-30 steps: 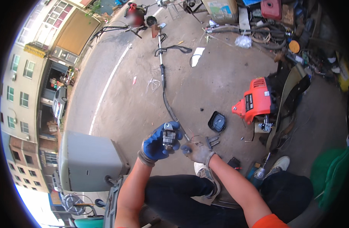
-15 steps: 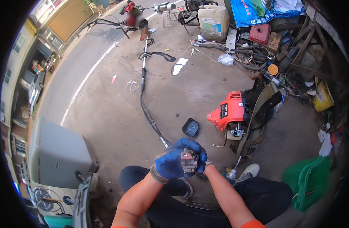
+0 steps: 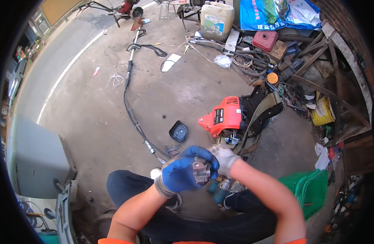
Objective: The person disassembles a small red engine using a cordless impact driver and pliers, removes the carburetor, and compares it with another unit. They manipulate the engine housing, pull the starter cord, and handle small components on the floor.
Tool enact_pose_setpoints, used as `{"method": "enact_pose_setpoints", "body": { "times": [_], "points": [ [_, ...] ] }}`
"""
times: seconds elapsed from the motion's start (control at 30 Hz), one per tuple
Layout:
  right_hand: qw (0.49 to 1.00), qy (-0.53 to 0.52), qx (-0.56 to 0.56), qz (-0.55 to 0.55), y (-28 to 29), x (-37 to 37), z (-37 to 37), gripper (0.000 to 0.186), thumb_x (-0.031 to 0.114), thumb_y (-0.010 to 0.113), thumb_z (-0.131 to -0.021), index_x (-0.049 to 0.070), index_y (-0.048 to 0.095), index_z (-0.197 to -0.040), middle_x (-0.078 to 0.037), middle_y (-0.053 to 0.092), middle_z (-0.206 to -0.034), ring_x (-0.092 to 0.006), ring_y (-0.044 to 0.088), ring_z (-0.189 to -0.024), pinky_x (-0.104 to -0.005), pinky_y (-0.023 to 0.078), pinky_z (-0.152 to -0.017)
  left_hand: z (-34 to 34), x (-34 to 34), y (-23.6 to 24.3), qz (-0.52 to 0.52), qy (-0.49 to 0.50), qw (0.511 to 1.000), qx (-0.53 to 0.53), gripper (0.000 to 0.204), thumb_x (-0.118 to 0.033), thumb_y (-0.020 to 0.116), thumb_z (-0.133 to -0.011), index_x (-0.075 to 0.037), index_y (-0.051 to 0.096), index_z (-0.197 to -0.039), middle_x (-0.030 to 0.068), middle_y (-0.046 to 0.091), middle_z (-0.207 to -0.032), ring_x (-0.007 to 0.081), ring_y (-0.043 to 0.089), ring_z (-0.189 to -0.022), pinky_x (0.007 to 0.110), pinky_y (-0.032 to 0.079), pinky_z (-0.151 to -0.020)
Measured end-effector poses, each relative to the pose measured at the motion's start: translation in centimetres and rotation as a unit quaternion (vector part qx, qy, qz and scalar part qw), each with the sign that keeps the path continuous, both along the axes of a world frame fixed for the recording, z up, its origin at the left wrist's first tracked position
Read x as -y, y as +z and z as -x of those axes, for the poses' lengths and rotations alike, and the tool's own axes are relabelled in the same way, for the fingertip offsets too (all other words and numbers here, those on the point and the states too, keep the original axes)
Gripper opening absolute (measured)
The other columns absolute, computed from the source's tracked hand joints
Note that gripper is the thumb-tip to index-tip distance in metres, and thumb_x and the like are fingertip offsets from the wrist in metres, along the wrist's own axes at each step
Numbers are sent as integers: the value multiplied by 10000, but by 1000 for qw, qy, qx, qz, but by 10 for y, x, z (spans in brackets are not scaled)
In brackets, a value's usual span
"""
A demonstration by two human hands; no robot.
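My left hand, in a blue-coated glove, is closed around a small carburetor-like metal part with a reddish plate on one face. Just right of it is my right hand in a pale grey glove; motion smears its fingers, so I cannot tell whether they hold anything. Beyond the hands, a black plastic cover lies open side up on the ground. An orange-red backpack engine rests to its right, with metal parts exposed low on its near side. Several small dark metal pieces lie beside the left glove.
A long shaft with a black hose stretches away across the concrete. A teal power tool stands by my right foot, near a green plastic basket. A grey bin is at left; scrap, a jug and a yellow bucket line the right.
My right hand has come out from behind the left one to its right side. The left hand still grips the metal part. The whole view has swung, shifting the ground objects leftward.
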State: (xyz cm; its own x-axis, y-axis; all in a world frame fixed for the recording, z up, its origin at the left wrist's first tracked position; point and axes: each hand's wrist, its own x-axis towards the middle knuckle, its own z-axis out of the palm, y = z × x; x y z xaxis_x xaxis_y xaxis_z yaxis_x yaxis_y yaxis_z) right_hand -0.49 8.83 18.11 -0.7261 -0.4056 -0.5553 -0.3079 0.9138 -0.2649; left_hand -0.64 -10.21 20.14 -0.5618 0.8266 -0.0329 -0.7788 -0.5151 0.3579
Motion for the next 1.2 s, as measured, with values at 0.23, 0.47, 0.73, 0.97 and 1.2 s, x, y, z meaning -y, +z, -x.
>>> {"method": "enact_pose_setpoints", "body": {
  "times": [0.23, 0.47, 0.73, 0.97, 1.2],
  "points": [
    [910, -243, -92, 324, 135, -36, -71, 442, 177, 733, -794, 26, 642, -1200, -174, 673, -1132, -353, 673, -1003, -418, 534, -885, 0, -11, 2, -22, 41, 998, -49, 322, -195, 538, -842, 12, 627, -1072, 290, 599, -1037, 378, 598, -973, 427, 496, -789],
    [899, -182, -184, 353, 121, -29, -99, 490, 118, 814, -699, 49, 661, -1160, -177, 659, -1170, -338, 683, -946, -404, 539, -825, -1, -18, -3, -49, 45, 997, -47, 326, -205, 582, -806, 29, 649, -1022, 290, 610, -1034, 370, 592, -1005, 433, 488, -852],
    [897, -195, -186, 350, 118, -28, -97, 479, 136, 824, -702, 55, 663, -1146, -160, 665, -1149, -320, 681, -930, -393, 524, -812, -2, -18, -12, -48, 32, 994, -95, 385, -287, 622, -804, 45, 656, -997, 276, 603, -1112, 352, 599, -1044, 434, 471, -933],
    [906, -165, -212, 327, 109, -29, -98, 495, 142, 825, -706, 62, 661, -1167, -160, 671, -1138, -320, 678, -948, -403, 512, -842, -1, -18, -16, -52, 24, 993, -100, 393, -280, 594, -828, 52, 645, -1032, 279, 596, -1144, 361, 592, -1074, 450, 461, -967],
    [905, -184, -185, 336, 117, -20, -89, 511, 123, 816, -709, 42, 648, -1185, -176, 673, -1111, -341, 678, -928, -415, 534, -812, -8, -14, -4, -39, -2, 995, 91, 394, -204, 521, -865, 35, 566, -1174, 277, 589, -1186, 351, 632, -1047, 444, 520, -904]
  ]
}}
